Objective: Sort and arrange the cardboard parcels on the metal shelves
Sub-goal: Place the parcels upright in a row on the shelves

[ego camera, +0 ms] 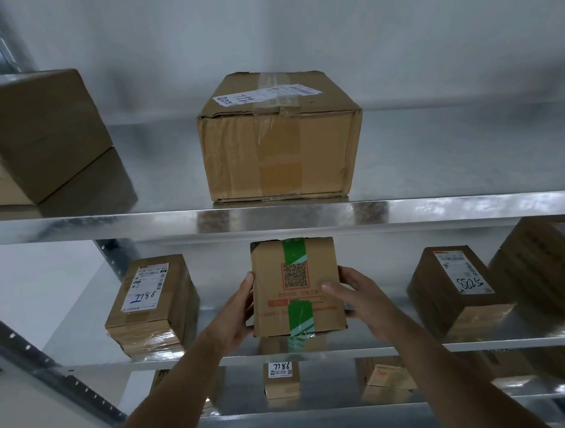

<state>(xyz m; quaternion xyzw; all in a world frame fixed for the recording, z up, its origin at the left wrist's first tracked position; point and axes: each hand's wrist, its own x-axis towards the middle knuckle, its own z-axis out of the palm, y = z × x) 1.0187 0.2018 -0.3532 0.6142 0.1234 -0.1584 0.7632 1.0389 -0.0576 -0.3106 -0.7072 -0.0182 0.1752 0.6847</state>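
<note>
A green-taped parcel is gripped at its sides between the left hand and right hand, over the middle shelf, QR face toward the camera, tape running vertically.

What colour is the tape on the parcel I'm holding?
Green, with lighter stripes, running down the middle of the held parcel; the head view shows it.
</note>
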